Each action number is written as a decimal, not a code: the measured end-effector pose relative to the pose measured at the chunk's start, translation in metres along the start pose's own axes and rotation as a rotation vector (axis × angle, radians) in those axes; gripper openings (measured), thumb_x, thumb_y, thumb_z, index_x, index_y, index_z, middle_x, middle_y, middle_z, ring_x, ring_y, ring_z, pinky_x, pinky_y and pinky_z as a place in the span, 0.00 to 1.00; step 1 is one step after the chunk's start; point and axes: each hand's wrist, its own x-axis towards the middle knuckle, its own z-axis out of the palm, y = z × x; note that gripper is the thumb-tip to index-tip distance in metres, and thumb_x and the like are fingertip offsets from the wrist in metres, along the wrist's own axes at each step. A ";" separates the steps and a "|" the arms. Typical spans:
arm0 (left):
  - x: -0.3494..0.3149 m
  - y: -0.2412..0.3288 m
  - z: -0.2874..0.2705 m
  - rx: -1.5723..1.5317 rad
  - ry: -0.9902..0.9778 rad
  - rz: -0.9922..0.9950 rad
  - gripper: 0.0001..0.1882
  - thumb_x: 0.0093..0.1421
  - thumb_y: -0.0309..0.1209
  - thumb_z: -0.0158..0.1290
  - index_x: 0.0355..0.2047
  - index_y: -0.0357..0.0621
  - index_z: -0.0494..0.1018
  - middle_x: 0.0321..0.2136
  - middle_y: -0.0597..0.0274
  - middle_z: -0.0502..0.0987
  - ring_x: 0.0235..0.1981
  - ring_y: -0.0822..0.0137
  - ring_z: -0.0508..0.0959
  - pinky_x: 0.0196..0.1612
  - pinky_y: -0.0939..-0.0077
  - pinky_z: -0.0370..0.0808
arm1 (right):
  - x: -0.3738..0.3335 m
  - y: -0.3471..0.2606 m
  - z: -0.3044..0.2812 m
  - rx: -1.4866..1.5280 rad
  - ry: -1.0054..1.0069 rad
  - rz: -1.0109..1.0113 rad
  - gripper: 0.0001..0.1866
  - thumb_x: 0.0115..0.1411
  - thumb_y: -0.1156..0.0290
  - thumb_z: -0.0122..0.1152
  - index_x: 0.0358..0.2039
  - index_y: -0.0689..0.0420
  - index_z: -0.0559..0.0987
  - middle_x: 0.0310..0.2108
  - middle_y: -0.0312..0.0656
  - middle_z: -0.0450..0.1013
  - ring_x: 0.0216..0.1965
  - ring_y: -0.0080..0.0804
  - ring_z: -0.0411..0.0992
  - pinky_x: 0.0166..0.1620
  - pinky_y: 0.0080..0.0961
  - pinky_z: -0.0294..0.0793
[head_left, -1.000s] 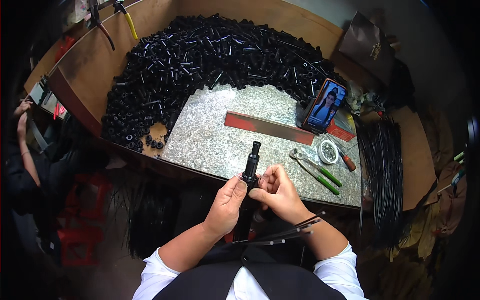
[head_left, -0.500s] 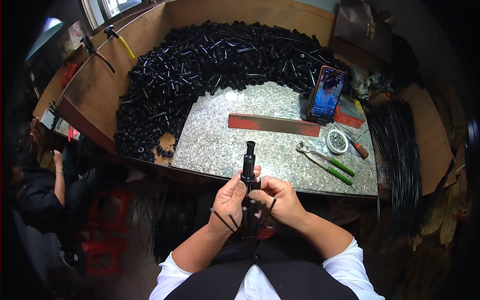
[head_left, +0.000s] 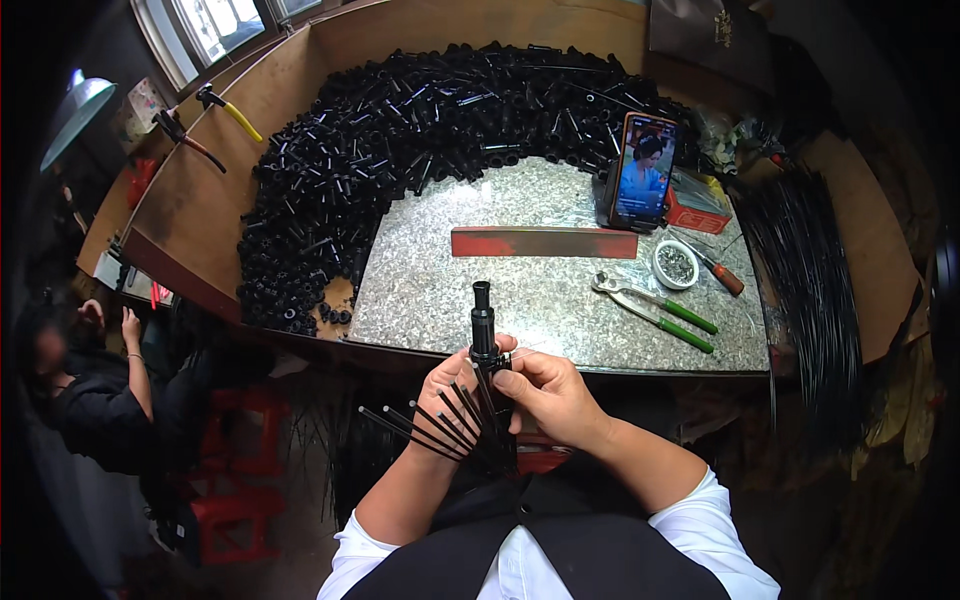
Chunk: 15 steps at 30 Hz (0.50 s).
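Observation:
In front of me, below the table's front edge, stands a black umbrella frame (head_left: pixel 483 335) with a stepped tube on top. Several thin dark ribs (head_left: pixel 440 425) with pale tips fan out from it to the left. My left hand (head_left: pixel 450 385) is closed around the frame below its collar, partly behind the ribs. At the collar, my right hand (head_left: pixel 550 395) pinches with thumb and forefinger, and a fine wire (head_left: pixel 527 350) shows beside its fingers. The point of the pinch is too small to make out fully.
A heap of black tubular parts (head_left: pixel 440 110) curves round the stone tabletop (head_left: pixel 410 270). On it lie a red-and-black bar (head_left: pixel 545 242), green-handled pincers (head_left: pixel 655 312), a white bowl of small metal bits (head_left: pixel 675 264), a screwdriver (head_left: pixel 722 277) and a propped phone (head_left: pixel 643 170). Another person (head_left: pixel 100 390) sits at left.
The frame has shifted slightly left and turned in my hands, its ribs now spread wider to the left. My right hand has moved up to the collar. The view has shifted a little.

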 end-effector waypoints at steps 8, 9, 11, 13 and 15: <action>0.002 0.000 -0.004 0.004 -0.009 -0.025 0.20 0.66 0.35 0.45 0.51 0.30 0.64 0.36 0.51 0.76 0.26 0.59 0.80 0.23 0.74 0.80 | 0.005 -0.005 -0.006 0.055 -0.099 0.024 0.12 0.63 0.66 0.54 0.35 0.63 0.77 0.26 0.33 0.70 0.23 0.17 0.69 0.22 0.13 0.72; 0.002 0.000 -0.006 0.040 0.024 -0.018 0.20 0.66 0.35 0.45 0.51 0.30 0.64 0.37 0.51 0.76 0.28 0.59 0.80 0.25 0.75 0.80 | 0.006 -0.004 -0.007 0.059 -0.112 0.023 0.12 0.63 0.66 0.54 0.34 0.63 0.77 0.26 0.33 0.70 0.23 0.17 0.69 0.22 0.13 0.72; 0.002 0.001 -0.008 0.079 0.054 -0.011 0.20 0.66 0.34 0.44 0.52 0.30 0.64 0.37 0.51 0.76 0.30 0.59 0.80 0.27 0.76 0.80 | 0.008 -0.003 -0.007 0.063 -0.125 0.019 0.12 0.63 0.65 0.54 0.34 0.63 0.77 0.26 0.33 0.70 0.23 0.17 0.69 0.22 0.13 0.72; 0.005 0.001 -0.010 -0.044 0.229 -0.091 0.20 0.67 0.35 0.43 0.52 0.30 0.64 0.39 0.51 0.76 0.29 0.60 0.80 0.27 0.77 0.79 | 0.010 0.000 -0.009 0.066 -0.137 0.013 0.12 0.64 0.65 0.54 0.32 0.62 0.76 0.26 0.33 0.70 0.22 0.17 0.69 0.21 0.13 0.72; 0.002 0.000 -0.007 0.009 0.120 -0.016 0.21 0.67 0.35 0.43 0.53 0.30 0.63 0.39 0.51 0.75 0.28 0.60 0.80 0.27 0.76 0.79 | 0.013 0.002 -0.008 0.057 -0.117 0.008 0.12 0.64 0.65 0.53 0.32 0.62 0.76 0.26 0.33 0.70 0.21 0.17 0.69 0.21 0.13 0.71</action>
